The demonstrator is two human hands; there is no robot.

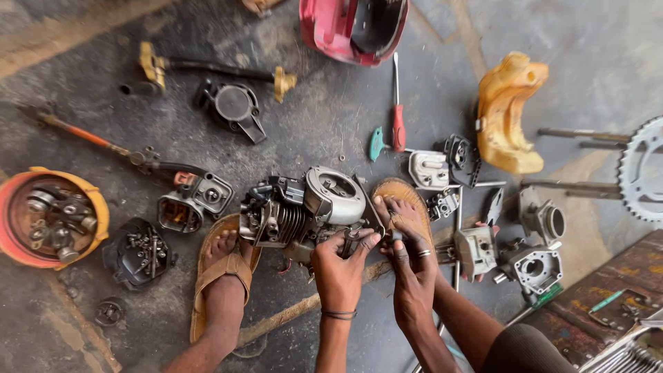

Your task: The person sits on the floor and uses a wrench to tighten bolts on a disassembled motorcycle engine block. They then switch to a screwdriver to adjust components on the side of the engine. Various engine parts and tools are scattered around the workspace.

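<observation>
Stained concrete floor [331, 110], strewn with parts. Small engine [304, 207] is set between two sandalled feet, cooling fins exposed. Yellow cover [507, 114] is laid to the right; orange bowl [55, 214] of bolts, far left. Red screwdriver [398, 117] lies above the engine. Left hand [340, 273] and right hand [413, 266] (ring worn) are pressed to the engine's lower edge, fingers curled around a small part; what is pinched cannot be told.
</observation>
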